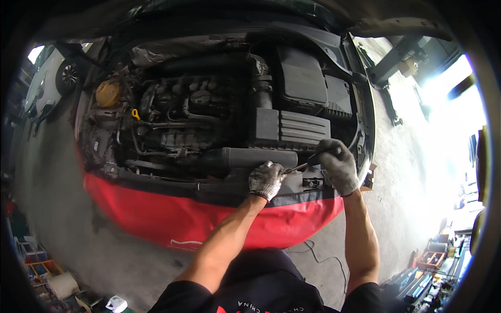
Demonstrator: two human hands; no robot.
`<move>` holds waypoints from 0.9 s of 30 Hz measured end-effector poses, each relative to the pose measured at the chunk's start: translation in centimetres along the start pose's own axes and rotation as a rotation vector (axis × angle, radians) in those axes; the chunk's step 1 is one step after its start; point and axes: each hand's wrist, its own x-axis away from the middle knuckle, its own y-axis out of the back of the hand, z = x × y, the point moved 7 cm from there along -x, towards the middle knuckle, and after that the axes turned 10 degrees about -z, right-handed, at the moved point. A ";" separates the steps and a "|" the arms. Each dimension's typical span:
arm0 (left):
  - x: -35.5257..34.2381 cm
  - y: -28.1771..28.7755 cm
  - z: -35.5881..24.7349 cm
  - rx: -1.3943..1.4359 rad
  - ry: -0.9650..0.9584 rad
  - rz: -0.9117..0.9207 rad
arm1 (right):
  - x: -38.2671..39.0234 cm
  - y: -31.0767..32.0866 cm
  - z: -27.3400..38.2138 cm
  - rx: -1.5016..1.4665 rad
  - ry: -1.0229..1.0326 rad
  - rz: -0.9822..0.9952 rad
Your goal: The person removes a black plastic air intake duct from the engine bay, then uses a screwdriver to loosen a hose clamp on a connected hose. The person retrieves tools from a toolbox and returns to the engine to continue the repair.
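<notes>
Head view, left hand (266, 180): gloved, fingers curled, pinching the tool's metal end.
Right hand (340, 168): gloved, near the front right corner, fingers wrapped round the dark handle.
Slim tool (298, 168): slanting between both hands, above the engine bay's front edge (224, 189).
Red cover (151, 211): draped along that edge.

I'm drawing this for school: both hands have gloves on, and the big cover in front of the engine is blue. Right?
Not quite: the head view shows the big cover in front of the engine is red, not blue. The left hand and right hand are gloved.
</notes>
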 end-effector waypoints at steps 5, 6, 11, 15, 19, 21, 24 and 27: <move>-0.4 0.1 -0.8 0.017 0.100 0.034 | -1.1 4.2 -6.4 -0.859 -0.359 0.048; -0.5 0.2 -0.6 0.003 0.089 0.012 | -1.0 3.7 -7.3 -0.938 -0.379 0.097; 1.2 4.2 -1.6 0.097 -0.089 -0.172 | 0.3 4.8 -13.9 -0.566 -0.705 -0.103; 3.5 10.9 3.7 0.596 0.320 -0.334 | 1.5 3.6 -13.2 -0.336 -0.640 -0.130; 4.8 13.8 13.0 1.351 1.017 -0.381 | -0.5 1.8 -13.9 -0.069 -0.665 -0.049; 4.5 15.4 14.5 1.495 1.105 -0.499 | -1.9 0.9 -14.8 0.135 -0.719 0.017; 3.5 17.6 15.8 1.498 1.049 -0.596 | -3.9 -1.2 -15.2 0.211 -0.845 0.176; 2.3 18.4 17.0 1.346 0.938 -0.383 | -4.8 -1.5 -15.5 0.311 -0.936 0.221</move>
